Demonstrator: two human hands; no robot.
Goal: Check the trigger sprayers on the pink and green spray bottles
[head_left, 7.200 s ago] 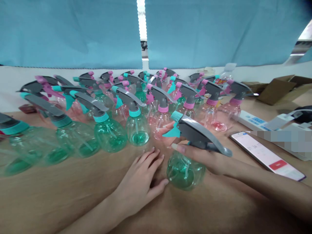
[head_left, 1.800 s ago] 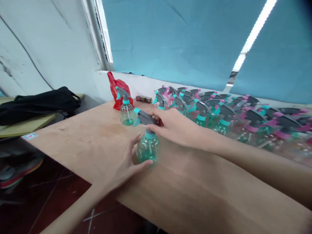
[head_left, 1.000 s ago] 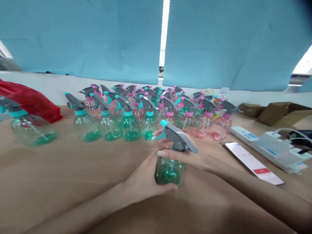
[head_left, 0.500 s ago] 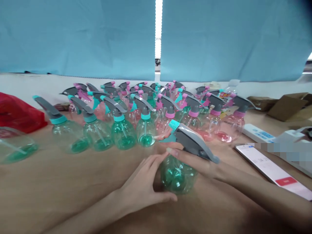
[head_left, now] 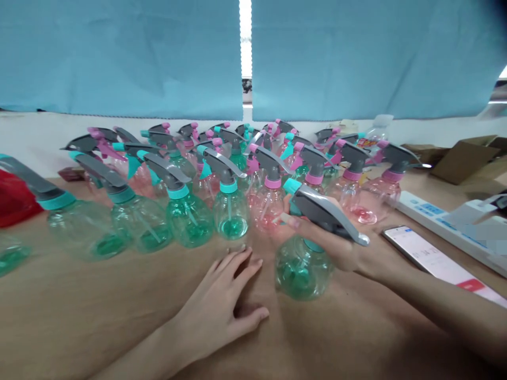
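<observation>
My right hand [head_left: 330,240] is closed round the neck of a green spray bottle [head_left: 303,274] with a grey and turquoise trigger head. The bottle is upright over the near right part of the table, with green showing low in its clear body. My left hand [head_left: 222,298] lies palm down on the wooden table [head_left: 130,311], fingers spread, apart from the bottle. Closest beyond my left hand stands another green spray bottle [head_left: 232,214] with a turquoise collar. Beside that one is a pink spray bottle [head_left: 269,203]. My right hand hides part of the held bottle's neck and trigger.
Several more green and pink spray bottles fill the back of the table in rows. To the right lie a phone [head_left: 431,258] and a white power strip [head_left: 428,211]. A cardboard box [head_left: 467,161] sits at back right, a red bag [head_left: 18,203] at far left.
My left hand has come away from the bottle and moved left onto the table. My right hand still holds the bottle, now a little further right in view.
</observation>
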